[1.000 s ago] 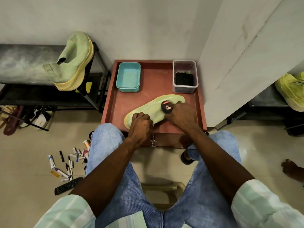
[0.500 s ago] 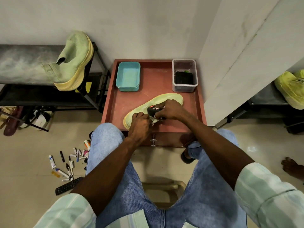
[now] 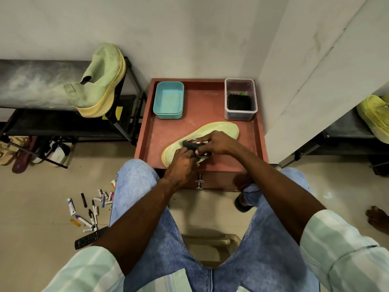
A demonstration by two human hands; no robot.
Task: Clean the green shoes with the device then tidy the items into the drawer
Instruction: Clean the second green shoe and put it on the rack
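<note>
Device swept from toe end to heel end of shoe

Left hand (image 3: 182,165) curled on the heel of the green shoe (image 3: 219,130), sole-up on the red table (image 3: 202,106) above its drawer (image 3: 219,179). Right hand (image 3: 217,143) grips the black device (image 3: 190,144), now leftward beside the left; cleaning ongoing, tidying pending.

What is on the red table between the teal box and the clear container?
Nothing: the head view shows bare table top between the teal box and clear container.
</note>
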